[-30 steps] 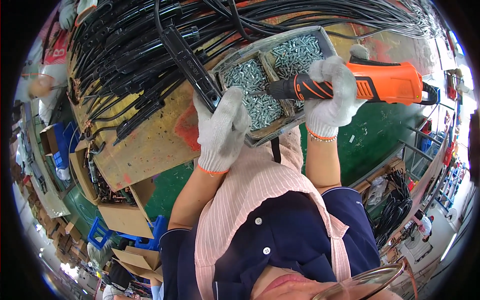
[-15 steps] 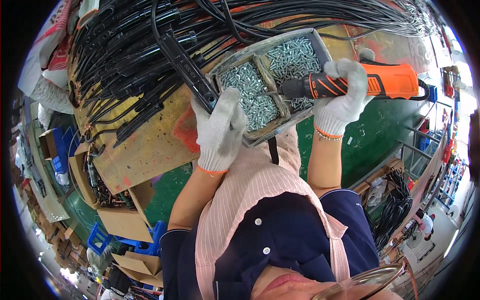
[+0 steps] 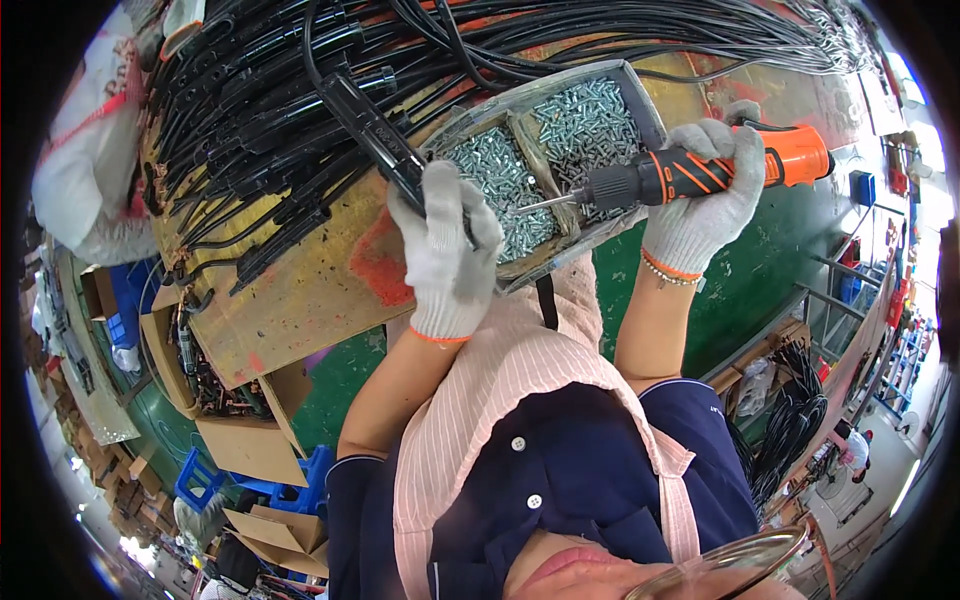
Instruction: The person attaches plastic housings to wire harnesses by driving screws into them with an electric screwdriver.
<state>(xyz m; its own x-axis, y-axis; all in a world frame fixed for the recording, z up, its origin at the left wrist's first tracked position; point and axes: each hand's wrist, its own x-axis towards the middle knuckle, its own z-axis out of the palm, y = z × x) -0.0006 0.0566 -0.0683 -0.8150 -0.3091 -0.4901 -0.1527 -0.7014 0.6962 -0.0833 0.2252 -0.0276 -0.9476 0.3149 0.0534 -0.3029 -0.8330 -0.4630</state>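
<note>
My gloved left hand [image 3: 448, 250] grips a black housing [image 3: 372, 128] above the bench's [image 3: 300, 305] near edge; my gloved right hand [image 3: 712, 205] clasps an orange-and-black electric screwdriver [image 3: 797, 155], its bit [image 3: 548, 203] over the screw tray [image 3: 646, 102] at that edge.

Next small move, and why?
Probably lower the bit to the screws: the right hand holds the power screwdriver pointed over the tray, while the left hand holds a black part near it. Can't tell whether the bit already carries a screw.
</note>
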